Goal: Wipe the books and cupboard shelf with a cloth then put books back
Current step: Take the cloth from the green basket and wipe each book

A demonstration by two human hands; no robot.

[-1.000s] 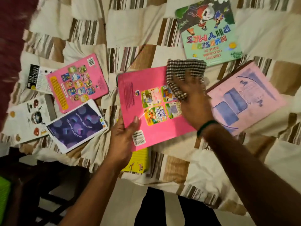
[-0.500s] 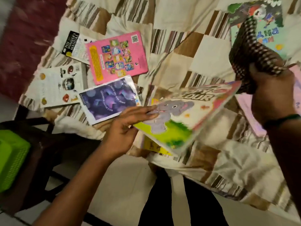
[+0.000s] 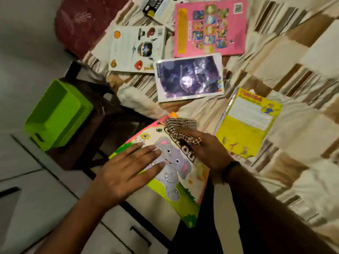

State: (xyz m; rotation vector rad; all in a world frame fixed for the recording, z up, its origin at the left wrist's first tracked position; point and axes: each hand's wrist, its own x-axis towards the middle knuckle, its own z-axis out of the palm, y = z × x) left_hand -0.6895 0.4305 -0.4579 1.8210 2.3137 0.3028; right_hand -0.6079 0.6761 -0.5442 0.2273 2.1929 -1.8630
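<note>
At lower centre, the left hand (image 3: 126, 173) lies flat, fingers straight, pinning the elephant book (image 3: 176, 180) by the bed (image 3: 275, 57) edge, long axis running toward lower right. Just right, the right hand (image 3: 207, 151) grasps the checked cloth (image 3: 181, 124) on the cover's upper corner.

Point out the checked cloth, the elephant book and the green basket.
checked cloth (image 3: 181, 123): head view, bunched top edge.
elephant book (image 3: 173, 180): head view, elephant's body on the cover.
green basket (image 3: 54, 109): head view, upper face.
</note>
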